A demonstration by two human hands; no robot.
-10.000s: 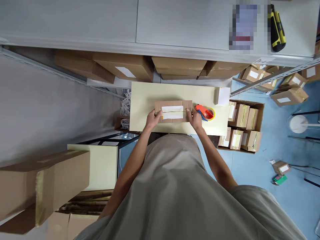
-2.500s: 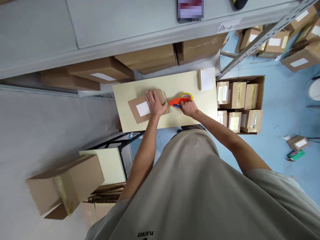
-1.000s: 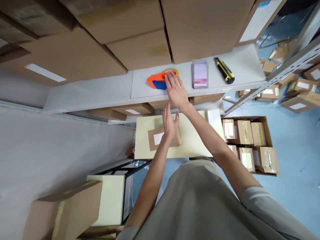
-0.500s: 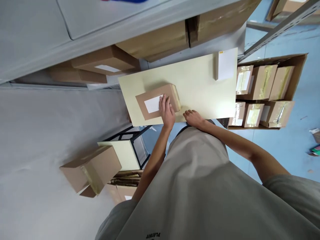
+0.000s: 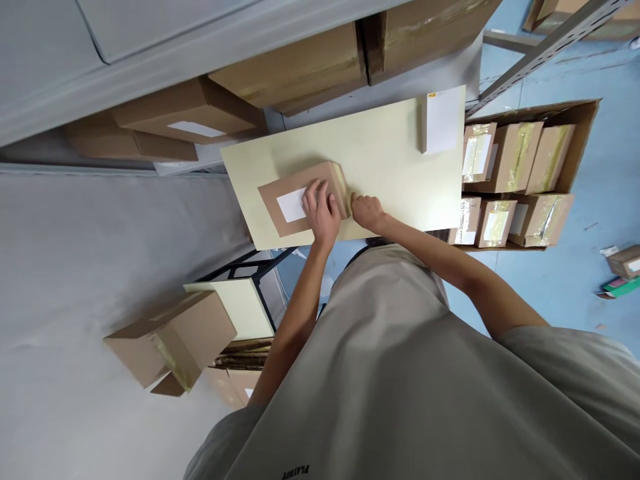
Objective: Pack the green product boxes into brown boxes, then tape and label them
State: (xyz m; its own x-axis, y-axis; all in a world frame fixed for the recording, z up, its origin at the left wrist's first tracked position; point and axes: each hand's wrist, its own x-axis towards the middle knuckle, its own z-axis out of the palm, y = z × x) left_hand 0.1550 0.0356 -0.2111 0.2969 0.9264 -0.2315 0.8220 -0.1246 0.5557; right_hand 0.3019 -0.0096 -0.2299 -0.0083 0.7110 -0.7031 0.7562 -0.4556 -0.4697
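A cardboard box [image 5: 287, 185] with a white label [image 5: 291, 205] lies on a pale yellow tabletop [image 5: 390, 147]. Clear tape [image 5: 343, 187] covers its right end. My left hand [image 5: 323, 217] rests on the top of the box, fingers apart and a little bent, over the right part of the label. Against the taped end, my right hand [image 5: 369, 212] is closed, its thumb and index finger pressed together at the lower right corner. Whether something small is between those fingers is hidden. A stack of white labels [image 5: 443, 121] lies at the table's far right corner.
A large open carton [image 5: 583, 147] holding several taped boxes stands to the right. Behind the table is a grey shelf [image 5: 165, 63] with cartons under it. An open empty carton [image 5: 193, 333] sits at lower left beside a smaller table [image 5: 240, 303]. A metal post [image 5: 540, 60] rises at right.
My right hand has moved from the table's near edge up to the taped end of the box, fingers closed. My left hand stays on the box. The whole view has shifted slightly.
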